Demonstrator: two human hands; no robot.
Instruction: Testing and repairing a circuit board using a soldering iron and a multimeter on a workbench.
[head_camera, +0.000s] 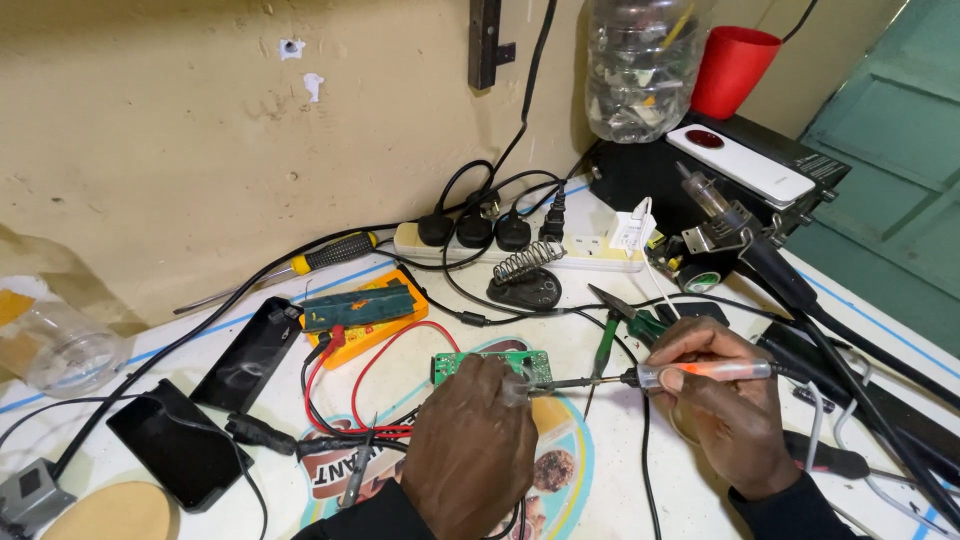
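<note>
Left hand (470, 450): low and centre, back of the hand up, fingers curled down and pressing at the fingertips.
Right hand (725, 395): out to the right, knuckles up, pen-style grip, thumb and forefinger pinched tight.
Arms: both reach in from below, dark sleeves at the wrists.

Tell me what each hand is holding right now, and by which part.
The right hand grips a soldering iron by its clear orange handle, like a pen. The left hand presses on the green circuit board, covering its right part.
</note>
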